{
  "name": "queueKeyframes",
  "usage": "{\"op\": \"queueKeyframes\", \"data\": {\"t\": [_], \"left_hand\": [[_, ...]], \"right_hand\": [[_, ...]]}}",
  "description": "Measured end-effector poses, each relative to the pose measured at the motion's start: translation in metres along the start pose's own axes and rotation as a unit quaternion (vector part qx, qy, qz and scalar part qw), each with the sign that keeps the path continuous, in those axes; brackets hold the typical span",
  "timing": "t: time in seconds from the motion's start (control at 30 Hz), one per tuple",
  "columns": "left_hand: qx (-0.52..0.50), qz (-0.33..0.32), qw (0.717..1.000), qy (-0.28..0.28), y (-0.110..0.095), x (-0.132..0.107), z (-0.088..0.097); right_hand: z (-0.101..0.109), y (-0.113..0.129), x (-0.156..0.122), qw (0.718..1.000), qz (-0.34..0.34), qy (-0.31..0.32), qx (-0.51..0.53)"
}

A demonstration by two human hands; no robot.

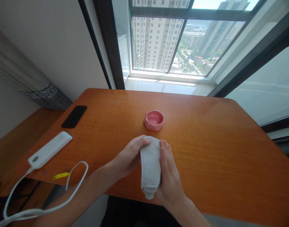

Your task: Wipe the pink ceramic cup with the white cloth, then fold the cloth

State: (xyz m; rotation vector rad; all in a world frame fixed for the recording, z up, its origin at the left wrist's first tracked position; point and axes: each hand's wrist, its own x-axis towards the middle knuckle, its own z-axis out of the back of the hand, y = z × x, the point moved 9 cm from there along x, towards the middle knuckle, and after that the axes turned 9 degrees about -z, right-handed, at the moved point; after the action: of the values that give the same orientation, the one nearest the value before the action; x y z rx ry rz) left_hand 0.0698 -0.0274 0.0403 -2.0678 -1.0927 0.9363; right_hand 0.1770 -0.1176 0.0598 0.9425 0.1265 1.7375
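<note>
Between my two hands, just above the near edge of the wooden table, is a folded white cloth (150, 167), long and narrow. My left hand (132, 154) grips its left side, with the thumb laid over the upper end and the other fingers hidden behind. Against the right side of the cloth lies my right hand (169, 173), its fingers straight and together, pressed along the edge. A pink faceted bowl (154, 120) stands on the table just beyond the cloth, apart from both hands.
On the left of the wooden table (217, 151) lie a black phone (74, 116) and a white power bank (49, 149). A white cable (75, 192) with a yellow tag (61, 176) loops near my left forearm. A window (168, 44) is behind the table.
</note>
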Motion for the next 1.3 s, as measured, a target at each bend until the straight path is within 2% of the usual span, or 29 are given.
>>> {"op": "queueKeyframes", "data": {"t": [0.13, 0.23, 0.3, 0.37, 0.4, 0.43, 0.47, 0.5, 0.53, 0.57, 0.6, 0.63, 0.7, 0.73, 0.77, 0.8, 0.83, 0.87, 0.9, 0.97, 1.03, 1.07, 1.17, 1.23, 1.3], "left_hand": [[-0.066, -0.031, 0.997, -0.030, -0.005, 0.003, -0.016], [-0.091, -0.034, 0.995, -0.003, -0.008, 0.013, -0.030], [-0.094, -0.049, 0.994, 0.016, -0.011, 0.024, -0.035], [-0.075, -0.093, 0.993, 0.019, -0.018, 0.041, -0.029], [-0.053, -0.126, 0.991, 0.010, -0.023, 0.052, -0.020], [-0.014, -0.163, 0.986, -0.005, -0.029, 0.064, -0.007], [0.049, -0.216, 0.974, -0.040, -0.039, 0.075, 0.010], [0.139, -0.276, 0.947, -0.089, -0.052, 0.083, 0.029], [0.258, -0.321, 0.903, -0.122, -0.064, 0.091, 0.043], [0.401, -0.355, 0.832, -0.147, -0.076, 0.098, 0.052], [0.540, -0.361, 0.746, -0.144, -0.082, 0.107, 0.055], [0.579, -0.362, 0.716, -0.145, -0.086, 0.116, 0.064], [0.635, -0.357, 0.671, -0.138, -0.090, 0.129, 0.077], [0.647, -0.354, 0.661, -0.133, -0.091, 0.133, 0.082], [0.663, -0.350, 0.649, -0.128, -0.090, 0.136, 0.084], [0.678, -0.345, 0.637, -0.122, -0.088, 0.138, 0.086], [0.691, -0.341, 0.626, -0.118, -0.086, 0.140, 0.086], [0.701, -0.337, 0.618, -0.114, -0.084, 0.141, 0.086], [0.709, -0.334, 0.611, -0.113, -0.081, 0.141, 0.086], [0.724, -0.329, 0.595, -0.113, -0.079, 0.142, 0.085], [0.742, -0.324, 0.576, -0.114, -0.077, 0.142, 0.084], [0.751, -0.321, 0.566, -0.114, -0.077, 0.142, 0.084], [0.763, -0.318, 0.551, -0.116, -0.077, 0.142, 0.084], [0.763, -0.319, 0.550, -0.116, -0.077, 0.142, 0.085], [0.762, -0.321, 0.551, -0.115, -0.076, 0.142, 0.085]], "right_hand": [[0.021, -0.016, 0.018, 0.991, -0.093, -0.008, 0.096], [0.032, -0.033, 0.034, 0.974, -0.152, -0.022, 0.164], [0.034, -0.057, 0.046, 0.947, -0.205, -0.024, 0.247], [0.021, -0.087, 0.059, 0.886, -0.277, 0.019, 0.371], [0.014, -0.106, 0.065, 0.840, -0.324, 0.027, 0.434], [0.007, -0.130, 0.067, 0.785, -0.393, 0.009, 0.479], [-0.001, -0.151, 0.069, 0.732, -0.456, 0.001, 0.507], [-0.007, -0.170, 0.074, 0.695, -0.496, -0.007, 0.521], [-0.008, -0.188, 0.081, 0.681, -0.514, -0.032, 0.521], [-0.001, -0.206, 0.090, 0.695, -0.509, -0.077, 0.501], [0.010, -0.222, 0.098, 0.722, -0.497, -0.130, 0.463], [0.023, -0.234, 0.104, 0.751, -0.483, -0.181, 0.412], [0.048, -0.242, 0.109, 0.809, -0.447, -0.240, 0.297], [0.058, -0.234, 0.111, 0.854, -0.411, -0.234, 0.218], [0.062, -0.218, 0.112, 0.901, -0.360, -0.201, 0.133], [0.058, -0.194, 0.110, 0.947, -0.285, -0.138, 0.058], [0.049, -0.167, 0.102, 0.976, -0.205, -0.076, -0.006], [0.036, -0.139, 0.086, 0.989, -0.134, -0.014, -0.058], [0.020, -0.113, 0.066, 0.991, -0.074, 0.048, -0.096], [-0.014, -0.071, 0.023, 0.978, 0.007, 0.150, -0.142], [-0.040, -0.043, -0.008, 0.963, 0.040, 0.203, -0.171], [-0.048, -0.036, -0.015, 0.960, 0.034, 0.211, -0.182], [-0.056, -0.022, -0.008, 0.963, 0.017, 0.207, -0.174], [-0.051, -0.015, 0.015, 0.969, 0.023, 0.200, -0.145], [-0.041, -0.016, 0.050, 0.976, 0.023, 0.178, -0.123]]}}
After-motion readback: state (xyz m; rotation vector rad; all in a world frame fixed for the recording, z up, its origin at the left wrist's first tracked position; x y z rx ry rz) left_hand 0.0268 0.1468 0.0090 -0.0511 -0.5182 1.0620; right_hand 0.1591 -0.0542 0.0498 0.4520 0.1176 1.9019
